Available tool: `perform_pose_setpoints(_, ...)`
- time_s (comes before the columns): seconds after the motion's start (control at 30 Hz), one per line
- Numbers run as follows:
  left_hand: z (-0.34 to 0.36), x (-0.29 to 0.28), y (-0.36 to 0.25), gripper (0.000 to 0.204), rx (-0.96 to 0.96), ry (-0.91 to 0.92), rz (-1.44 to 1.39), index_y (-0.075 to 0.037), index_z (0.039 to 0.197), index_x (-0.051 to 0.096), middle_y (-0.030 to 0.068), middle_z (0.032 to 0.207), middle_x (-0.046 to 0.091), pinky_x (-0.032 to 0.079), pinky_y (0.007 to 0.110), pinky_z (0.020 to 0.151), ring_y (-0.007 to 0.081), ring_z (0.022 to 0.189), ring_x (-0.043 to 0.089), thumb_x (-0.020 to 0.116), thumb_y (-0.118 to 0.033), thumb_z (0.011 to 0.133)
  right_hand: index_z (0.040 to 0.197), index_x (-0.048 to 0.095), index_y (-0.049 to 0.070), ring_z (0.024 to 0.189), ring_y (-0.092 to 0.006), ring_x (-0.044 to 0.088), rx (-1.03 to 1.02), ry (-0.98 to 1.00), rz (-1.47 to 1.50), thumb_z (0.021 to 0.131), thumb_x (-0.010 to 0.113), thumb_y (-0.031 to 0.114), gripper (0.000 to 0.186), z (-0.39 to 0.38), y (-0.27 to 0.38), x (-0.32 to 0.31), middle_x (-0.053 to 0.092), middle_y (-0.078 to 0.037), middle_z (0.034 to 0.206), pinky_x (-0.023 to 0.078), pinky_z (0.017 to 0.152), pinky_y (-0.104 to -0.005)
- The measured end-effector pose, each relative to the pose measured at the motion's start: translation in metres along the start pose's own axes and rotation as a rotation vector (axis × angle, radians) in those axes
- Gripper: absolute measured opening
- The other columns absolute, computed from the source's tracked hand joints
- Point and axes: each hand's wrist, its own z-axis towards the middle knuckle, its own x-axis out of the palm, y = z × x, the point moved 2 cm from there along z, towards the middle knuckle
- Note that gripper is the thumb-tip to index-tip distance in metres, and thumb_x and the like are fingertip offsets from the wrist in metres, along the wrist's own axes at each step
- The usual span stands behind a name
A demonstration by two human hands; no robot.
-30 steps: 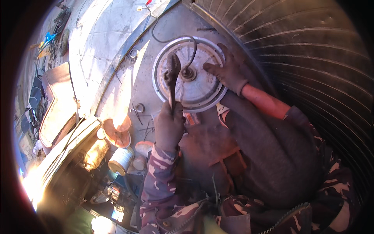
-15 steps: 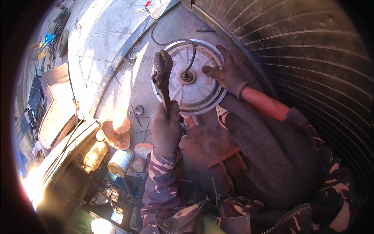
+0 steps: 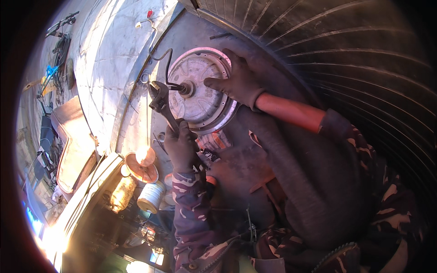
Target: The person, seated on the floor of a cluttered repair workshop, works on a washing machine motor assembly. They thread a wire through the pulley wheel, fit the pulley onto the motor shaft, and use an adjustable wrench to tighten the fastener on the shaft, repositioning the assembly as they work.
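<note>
My left hand [image 3: 181,143] in a dark glove is closed on an adjustable wrench [image 3: 160,98], whose head is raised at the left side of a round, silver metal hub [image 3: 195,112]. A black cable [image 3: 170,61] leads out of the spindle [image 3: 185,88] at the hub's middle and runs up to small connectors. My right hand [image 3: 236,84], also gloved, grips the hub's right rim, its thumb on the face and its fingers over the edge. My dark-trousered leg lies below the hub. Whether the wrench touches the hub, I cannot tell.
A ribbed dark metal shutter [image 3: 346,63] curves along the right. At lower left are a white spool [image 3: 150,200], a yellowish bottle [image 3: 122,194] and orange dishes [image 3: 136,168]. A brown padded piece [image 3: 68,127] and scattered parts lie left on the sunlit pavement.
The view has shifted, so most things sit further left. The wrench has swung leftward and is more tilted, its head now near the hub's edge. My right hand stays on the rim.
</note>
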Motion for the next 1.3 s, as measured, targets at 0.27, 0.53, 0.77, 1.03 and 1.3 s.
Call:
perform_pose_setpoints(0.27, 0.009, 0.000, -0.001, 0.028, 0.097, 0.004, 0.070, -0.003, 0.128, 0.069, 0.0027, 0.071, 0.064, 0.042, 0.028, 0.046, 0.0096, 0.053, 0.055, 0.068, -0.026, 0.110, 0.162, 0.039, -0.006, 0.147, -0.0444, 0.052, 0.129, 0.027, -0.029, 0.074, 0.097, 0.052, 0.120, 0.004, 0.011, -0.001, 0.048, -0.034, 0.158, 0.046, 0.123, -0.0454)
perform_pose_setpoints(0.53, -0.009, -0.013, -0.012, 0.038, 0.000, 0.118, 0.130, -0.001, 0.136, 0.066, 0.0078, 0.073, 0.068, 0.040, 0.028, 0.043, 0.0119, 0.045, 0.053, 0.064, -0.031, 0.113, 0.164, 0.039, -0.002, 0.149, -0.0436, 0.051, 0.040, 0.065, -0.061, 0.075, 0.097, 0.053, 0.119, 0.005, 0.000, -0.001, 0.048, -0.032, 0.159, 0.046, 0.123, -0.0466)
perform_pose_setpoints(0.77, -0.017, -0.015, -0.006, 0.036, 0.064, 0.159, 0.156, -0.003, 0.134, 0.065, 0.0067, 0.073, 0.065, 0.039, 0.026, 0.044, 0.0098, 0.047, 0.052, 0.064, -0.032, 0.113, 0.163, 0.042, -0.002, 0.145, -0.0355, 0.055, -0.081, 0.110, 0.105, 0.076, 0.099, 0.048, 0.115, 0.011, -0.032, 0.000, 0.054, -0.027, 0.157, 0.046, 0.123, -0.0431)
perform_pose_setpoints(1.03, -0.024, -0.023, -0.031, 0.030, 0.087, 0.051, 0.208, 0.002, 0.118, 0.072, 0.0087, 0.075, 0.073, 0.053, 0.034, 0.058, 0.0153, 0.063, 0.070, 0.064, -0.026, 0.111, 0.163, 0.042, -0.002, 0.141, -0.0278, 0.058, -0.130, 0.082, 0.075, 0.080, 0.100, 0.041, 0.110, 0.007, -0.033, -0.001, 0.058, -0.021, 0.154, 0.047, 0.121, -0.0408)
perform_pose_setpoints(1.3, -0.015, -0.013, -0.028, 0.040, 0.009, 0.120, 0.360, 0.004, 0.109, 0.071, 0.0159, 0.073, 0.072, 0.054, 0.041, 0.061, 0.0254, 0.066, 0.074, 0.066, -0.036, 0.109, 0.164, 0.042, -0.001, 0.143, -0.0310, 0.056, -0.170, 0.120, 0.089, 0.080, 0.099, 0.042, 0.110, 0.002, -0.018, -0.005, 0.054, -0.022, 0.157, 0.047, 0.121, -0.0416)
